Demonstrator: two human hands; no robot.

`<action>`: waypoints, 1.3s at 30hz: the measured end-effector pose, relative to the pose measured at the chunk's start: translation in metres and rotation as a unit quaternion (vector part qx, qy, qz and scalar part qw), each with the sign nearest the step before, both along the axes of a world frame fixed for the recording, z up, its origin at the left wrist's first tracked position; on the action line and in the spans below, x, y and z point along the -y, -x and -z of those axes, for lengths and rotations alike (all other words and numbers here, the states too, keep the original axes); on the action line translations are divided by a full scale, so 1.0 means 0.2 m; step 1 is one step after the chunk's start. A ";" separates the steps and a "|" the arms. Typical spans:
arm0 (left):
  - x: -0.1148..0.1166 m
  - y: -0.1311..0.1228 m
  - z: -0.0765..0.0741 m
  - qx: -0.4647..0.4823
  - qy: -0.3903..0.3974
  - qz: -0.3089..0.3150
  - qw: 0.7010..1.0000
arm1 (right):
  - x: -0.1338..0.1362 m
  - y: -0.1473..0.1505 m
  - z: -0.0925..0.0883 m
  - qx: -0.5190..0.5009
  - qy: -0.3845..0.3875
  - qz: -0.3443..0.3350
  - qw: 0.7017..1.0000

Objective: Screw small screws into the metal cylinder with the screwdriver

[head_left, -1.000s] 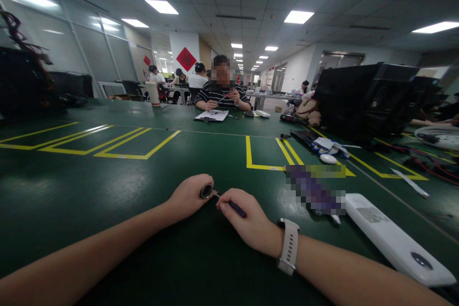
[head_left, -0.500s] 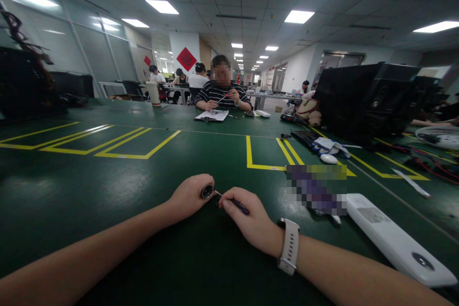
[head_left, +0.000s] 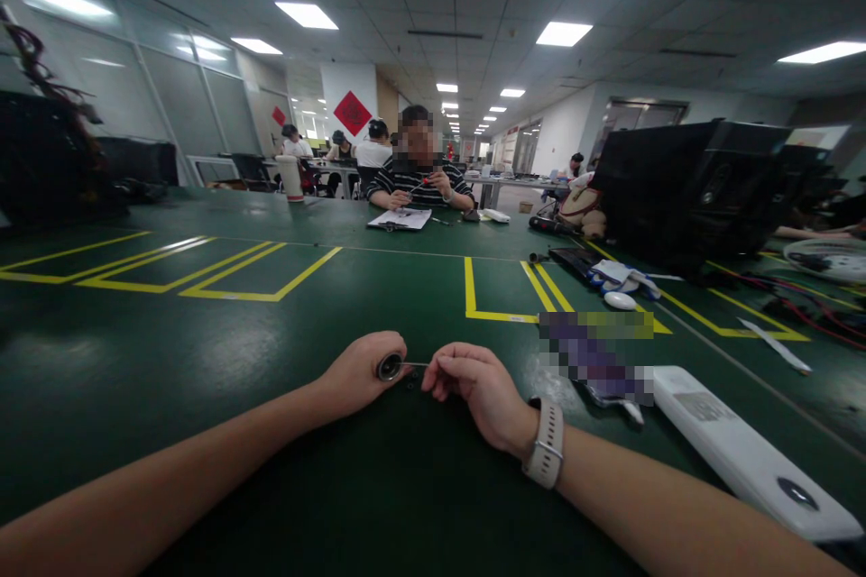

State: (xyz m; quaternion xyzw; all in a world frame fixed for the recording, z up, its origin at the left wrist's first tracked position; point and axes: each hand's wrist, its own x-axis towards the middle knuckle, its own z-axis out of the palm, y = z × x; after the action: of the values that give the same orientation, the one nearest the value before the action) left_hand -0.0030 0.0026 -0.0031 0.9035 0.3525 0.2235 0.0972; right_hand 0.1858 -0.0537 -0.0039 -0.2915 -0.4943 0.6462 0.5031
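My left hand [head_left: 360, 371] is closed around a small round part [head_left: 390, 367] with a shiny metal rim and a dark hollow end, which faces me. A slim metal shaft [head_left: 415, 364] runs from its side across to my right hand [head_left: 466, 379]. That shaft belongs to a screwdriver, whose dark handle is now hidden in the curled fingers of my right hand. Whether the tip sits in a screw is too small to tell. Tiny dark bits [head_left: 410, 381] show just below the shaft, between the two hands.
On the green table [head_left: 223, 361], a long white device [head_left: 750, 451] lies to the right, beside a blurred purple packet [head_left: 595, 356]. Beyond are a white oval object [head_left: 620, 299], gloves [head_left: 622, 275] and black equipment [head_left: 690, 189]. Opposite sits a person [head_left: 419, 171] at a clipboard [head_left: 399, 218].
My right hand has rolled over and shifted slightly, so the screwdriver handle has gone out of sight. The shaft now lies nearly level. My left hand has barely moved.
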 end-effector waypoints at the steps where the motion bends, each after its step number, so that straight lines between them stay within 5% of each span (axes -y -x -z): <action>1: 0.00 0.00 0.00 -0.002 0.002 -0.001 1.000 | 0.00 0.00 0.00 0.002 -0.003 0.002 1.000; 11: 0.02 -0.02 -0.02 -0.073 -0.063 -0.027 0.995 | 0.08 0.00 -0.04 0.246 -0.193 0.070 0.947; 22: 0.01 0.00 -0.01 -0.030 -0.039 0.041 0.998 | 0.00 -0.02 -0.01 0.008 0.003 0.012 1.000; 33: 0.01 -0.01 -0.01 -0.041 -0.030 -0.015 0.999 | 0.02 -0.01 0.00 0.105 -0.085 0.034 0.990; 39: 0.02 -0.02 -0.02 -0.065 -0.053 -0.006 0.997 | 0.01 -0.01 0.01 0.056 -0.043 0.015 0.997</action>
State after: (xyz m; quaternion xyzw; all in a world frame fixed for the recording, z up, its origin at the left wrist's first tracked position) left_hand 0.0007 -0.0019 0.0014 0.9177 0.3514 0.1834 0.0252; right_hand 0.1885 -0.0547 -0.0056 -0.3124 -0.5444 0.5995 0.4966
